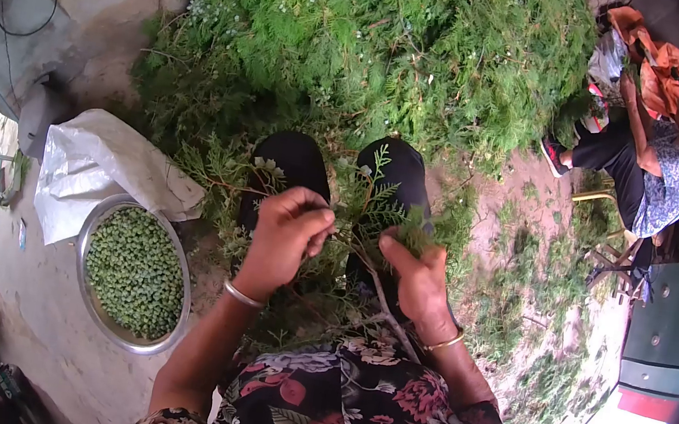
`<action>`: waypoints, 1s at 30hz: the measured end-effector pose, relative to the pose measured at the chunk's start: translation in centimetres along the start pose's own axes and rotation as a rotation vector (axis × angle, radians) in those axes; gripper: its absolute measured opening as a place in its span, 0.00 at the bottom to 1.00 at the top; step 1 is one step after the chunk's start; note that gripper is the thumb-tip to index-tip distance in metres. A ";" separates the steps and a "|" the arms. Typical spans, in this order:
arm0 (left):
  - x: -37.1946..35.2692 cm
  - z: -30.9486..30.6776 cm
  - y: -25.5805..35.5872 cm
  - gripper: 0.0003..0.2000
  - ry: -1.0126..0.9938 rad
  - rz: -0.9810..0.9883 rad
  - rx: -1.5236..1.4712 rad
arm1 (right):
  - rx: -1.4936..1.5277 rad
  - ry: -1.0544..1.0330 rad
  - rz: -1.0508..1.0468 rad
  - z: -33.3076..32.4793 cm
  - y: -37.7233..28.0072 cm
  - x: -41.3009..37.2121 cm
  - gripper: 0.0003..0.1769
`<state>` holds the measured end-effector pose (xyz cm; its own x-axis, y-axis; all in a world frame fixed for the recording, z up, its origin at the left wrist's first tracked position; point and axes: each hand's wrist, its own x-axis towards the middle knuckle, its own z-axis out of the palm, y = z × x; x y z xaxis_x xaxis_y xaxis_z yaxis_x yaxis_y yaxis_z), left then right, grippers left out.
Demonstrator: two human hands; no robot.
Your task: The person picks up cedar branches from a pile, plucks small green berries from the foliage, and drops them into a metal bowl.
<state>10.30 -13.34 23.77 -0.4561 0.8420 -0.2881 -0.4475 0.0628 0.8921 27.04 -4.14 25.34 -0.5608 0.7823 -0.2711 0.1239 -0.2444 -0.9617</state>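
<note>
My left hand (284, 235) and my right hand (416, 275) are both closed on a green leafy branch (375, 208) held over my lap, between my knees in dark trousers. The left fingers pinch at the twig near its middle. The right hand grips the foliage and the woody stem, which runs down toward my floral dress. A metal bangle sits on each wrist. A huge heap of the same green branches (380, 44) lies on the ground just beyond my knees.
A round metal bowl (91, 222) full of small green seeds or berries stands on the ground to my left, beside a white sack (104, 157). Another person (653, 143) sits at the upper right by the heap. Cut sprigs litter the dirt.
</note>
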 end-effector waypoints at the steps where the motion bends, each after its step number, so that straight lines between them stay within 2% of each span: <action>1: -0.2 0.3 -0.6 0.03 0.000 -0.001 -0.002 | -0.065 0.014 -0.009 0.3 -0.3 0.5 0.05; 3: -0.4 0.6 -1.4 0.04 0.064 0.002 0.067 | -0.099 0.038 0.055 0.7 0.4 1.6 0.06; 5: -0.6 0.7 -1.6 0.04 0.041 0.001 0.067 | -0.596 -0.044 -0.126 1.2 0.5 2.5 0.08; 6: -0.6 0.8 -1.9 0.04 0.023 0.045 0.178 | -0.567 -0.133 -0.046 1.4 0.5 3.1 0.10; 7: -0.6 0.9 -2.2 0.03 0.006 0.089 0.289 | -0.571 -0.138 -0.051 1.9 0.1 3.4 0.10; 8: -0.4 0.7 -2.8 0.03 0.007 0.178 0.344 | -0.334 -0.093 0.028 2.6 -0.5 3.7 0.10; 9: -0.4 0.4 -3.0 0.03 0.012 0.182 0.343 | -0.095 -0.049 0.109 3.0 -0.8 4.0 0.10; 10: -0.4 0.3 -3.1 0.03 -0.002 0.168 0.326 | -0.019 -0.036 0.156 2.7 -0.1 4.8 0.07; 11: -0.5 0.3 -3.0 0.03 -0.016 0.154 0.309 | -0.021 -0.043 0.153 3.1 -0.1 5.0 0.07; 13: -0.7 0.3 -2.8 0.03 -0.008 0.156 0.281 | 0.197 -0.046 0.087 3.8 0.0 5.1 0.04; 14: -0.9 0.2 -2.7 0.04 -0.005 0.154 0.252 | 0.194 -0.051 0.087 3.9 0.1 5.0 0.04; 16: -1.3 0.2 -2.3 0.04 0.003 0.131 0.200 | 0.195 -0.007 -0.056 3.9 0.4 4.7 0.04; 19: -1.8 0.1 -1.7 0.04 0.007 0.095 0.120 | 0.335 0.012 -0.063 4.1 -0.3 3.7 0.04; 20: -1.9 0.0 -1.5 0.04 0.003 0.090 0.090 | 0.379 -0.043 0.015 3.9 -0.4 3.5 0.04; 23: -2.4 -0.1 -0.7 0.05 0.005 0.032 0.068 | 0.345 -0.057 0.072 4.0 -2.0 2.2 0.04; 26: -2.8 -0.7 -0.9 0.07 0.007 0.035 0.004 | 0.358 -0.108 -0.007 3.9 -1.8 1.6 0.04; 27: -3.0 -0.9 -1.1 0.07 0.010 0.040 0.006 | 0.360 -0.113 -0.009 3.7 -1.5 1.4 0.04; 30: -3.3 -1.6 -1.2 0.13 -0.018 0.190 -0.312 | 0.245 -0.141 -0.055 3.2 -1.1 0.8 0.04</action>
<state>11.15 -17.07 23.10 -0.5416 0.8322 -0.1185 -0.5701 -0.2601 0.7793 23.81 -5.06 26.29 -0.6714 0.7153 -0.1936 -0.1023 -0.3482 -0.9318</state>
